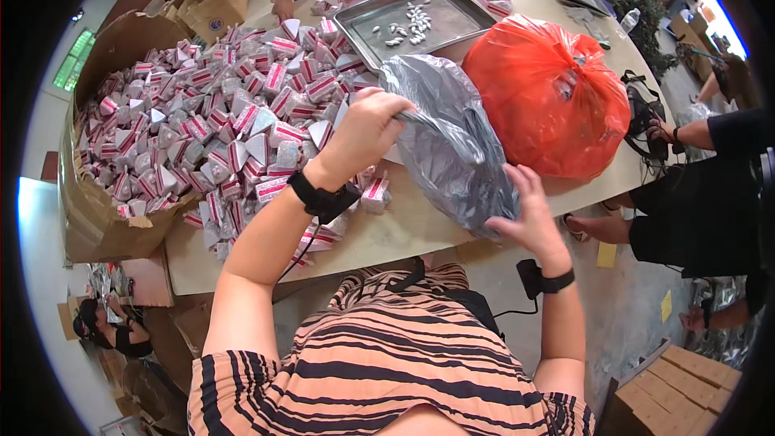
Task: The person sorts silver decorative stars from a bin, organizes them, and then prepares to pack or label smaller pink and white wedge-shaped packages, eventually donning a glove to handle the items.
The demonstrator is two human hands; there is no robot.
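Observation:
A grey plastic bag (442,133) hangs crumpled over the table in front of me. My left hand (365,131) is closed on the bag's upper left edge, with the fingers pinching the film. On the bag's lower right side rests my right hand (533,222), its fingers spread and its thumb apart from them. Whatever the grey bag contains is hidden. Left of it lies a big heap of small wrapped packets (218,117) with white, grey and pink-red sides, many of them pyramid-shaped. Some packets sit loose beneath my left forearm.
Beyond the grey bag, a metal tray (367,47) holds several small silvery pieces (416,24). A full red plastic bag (549,97), gathered at the top, stands at right. A torn cardboard box (105,222) borders the heap. Other people stand at the table's far side and right.

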